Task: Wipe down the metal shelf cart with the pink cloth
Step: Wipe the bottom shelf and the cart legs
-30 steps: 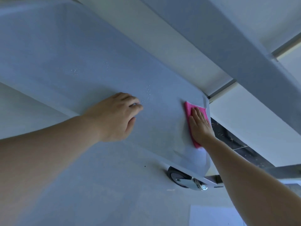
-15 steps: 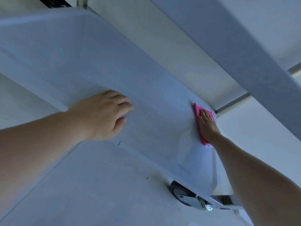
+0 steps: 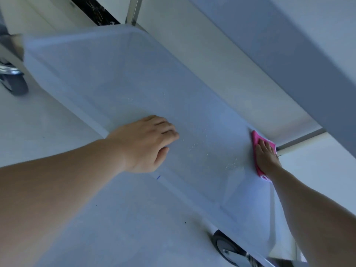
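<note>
The metal shelf cart's lower shelf (image 3: 119,74) is a pale tray with a raised rim, dotted with water droplets near its middle. A pink cloth (image 3: 256,140) lies flat on the shelf's far right corner. My right hand (image 3: 266,157) presses on the cloth with straight fingers and covers most of it. My left hand (image 3: 146,143) rests on the shelf near its front rim, fingers loosely bent, holding nothing.
The cart's upper shelf edge (image 3: 289,54) runs diagonally overhead at the top right. Caster wheels show at the left (image 3: 13,83) and bottom right (image 3: 229,251). A metal post (image 3: 133,10) rises at the back. Pale floor (image 3: 96,228) lies below.
My right hand has slid the pink cloth farther toward the shelf's far right corner. The camera has pulled back, so more of the shelf and a left caster show. My left hand stays put.
</note>
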{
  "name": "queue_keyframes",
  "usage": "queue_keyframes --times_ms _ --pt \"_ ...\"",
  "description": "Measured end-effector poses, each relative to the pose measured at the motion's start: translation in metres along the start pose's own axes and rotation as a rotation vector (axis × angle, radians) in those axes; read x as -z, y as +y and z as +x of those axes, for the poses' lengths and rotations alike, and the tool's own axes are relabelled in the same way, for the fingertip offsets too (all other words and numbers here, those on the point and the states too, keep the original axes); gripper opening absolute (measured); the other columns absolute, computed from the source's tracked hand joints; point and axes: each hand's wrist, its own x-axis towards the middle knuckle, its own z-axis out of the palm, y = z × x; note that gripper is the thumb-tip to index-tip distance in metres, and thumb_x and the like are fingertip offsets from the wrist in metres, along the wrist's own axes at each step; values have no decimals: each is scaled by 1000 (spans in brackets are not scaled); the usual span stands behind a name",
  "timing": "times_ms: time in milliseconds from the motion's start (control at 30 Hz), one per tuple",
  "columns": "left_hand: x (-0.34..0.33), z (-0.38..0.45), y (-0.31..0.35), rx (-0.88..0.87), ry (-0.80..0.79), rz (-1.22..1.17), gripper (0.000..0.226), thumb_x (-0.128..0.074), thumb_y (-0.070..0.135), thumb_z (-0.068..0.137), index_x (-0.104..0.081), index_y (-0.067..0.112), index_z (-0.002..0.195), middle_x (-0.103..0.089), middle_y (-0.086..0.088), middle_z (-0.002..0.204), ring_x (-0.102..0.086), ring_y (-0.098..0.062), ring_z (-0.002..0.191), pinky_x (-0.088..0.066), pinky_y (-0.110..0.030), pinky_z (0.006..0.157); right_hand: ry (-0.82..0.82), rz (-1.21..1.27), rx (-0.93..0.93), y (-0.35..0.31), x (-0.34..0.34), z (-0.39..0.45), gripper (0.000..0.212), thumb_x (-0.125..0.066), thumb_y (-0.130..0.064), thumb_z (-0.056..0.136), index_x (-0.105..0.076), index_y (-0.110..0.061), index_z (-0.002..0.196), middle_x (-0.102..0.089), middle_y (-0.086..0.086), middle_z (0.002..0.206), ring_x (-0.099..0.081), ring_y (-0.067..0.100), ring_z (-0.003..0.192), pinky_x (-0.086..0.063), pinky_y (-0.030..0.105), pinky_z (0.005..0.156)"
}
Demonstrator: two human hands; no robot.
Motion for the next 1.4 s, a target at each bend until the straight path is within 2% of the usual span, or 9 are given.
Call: queue_keyframes --times_ms 433,567,700,800,867,1033,1200,1300,1400 --pt "1 3 -1 -21 -28 78 51 -24 33 84 -52 15 122 -55 -3 124 -47 -25 115 -33 -35 103 112 93 398 -57 -18 -90 48 -17 -35 99 -6 -23 144 -1 1 156 8 7 140 7 25 115" --pt "0 5 -1 -25 -21 81 46 -32 30 84 -54 13 121 -56 -6 122 -48 -27 113 -34 -37 102 53 97 529 -87 -15 -154 55 -1 -56 88 5 -37 139 5 -5 155 12 8 143 6 28 117" --pt "1 4 -1 -26 -20 91 46 -33 30 85 -53 12 122 -55 -7 123 -47 -28 114 -33 -39 102 15 111 711 -111 -15 -201 50 -6 -50 95 5 -37 142 6 -8 155 11 7 143 10 25 116" --pt "0 6 -2 -37 -22 68 45 -30 32 89 -47 15 127 -49 -5 130 -41 -25 120 -27 -37 106 -15 111 707 -118 -7 -209 50 -12 -41 96 1 -30 142 7 -4 155 12 10 143 7 32 118" --pt "9 7 -5 -62 -24 28 48 -29 34 88 -52 12 123 -52 -8 128 -46 -28 116 -31 -37 104 -17 124 697 -119 -3 -211 50 -16 -37 96 -1 -26 143 6 -1 155 11 11 143 3 36 118" --pt "22 -5 -37 -26 49 59 50 -29 34 83 -61 7 110 -62 -12 113 -55 -33 103 -39 -40 95 115 263 651 -116 -5 -218 49 -27 -34 96 -21 -19 142 -20 4 154 -14 15 144 -17 39 117" --pt "16 -6 -35 -15 11 54 50 -30 36 84 -58 10 116 -60 -9 117 -52 -31 109 -35 -40 99 49 191 693 -112 -6 -198 51 -21 -38 95 -15 -23 143 -14 -1 155 -6 9 144 -4 29 118" --pt "16 -7 -37 3 43 39 49 -33 34 84 -56 9 119 -59 -9 119 -51 -30 110 -36 -40 100 77 172 620 -112 -2 -169 49 -20 -41 95 -11 -28 141 -7 -10 152 -3 6 143 0 23 116" --pt "15 -6 -40 60 71 -30 49 -39 34 83 -54 9 123 -56 -9 125 -49 -30 114 -32 -38 104 117 155 493 -109 -3 -122 48 -25 -32 98 -14 -21 143 -7 -7 152 -6 10 143 1 20 114"
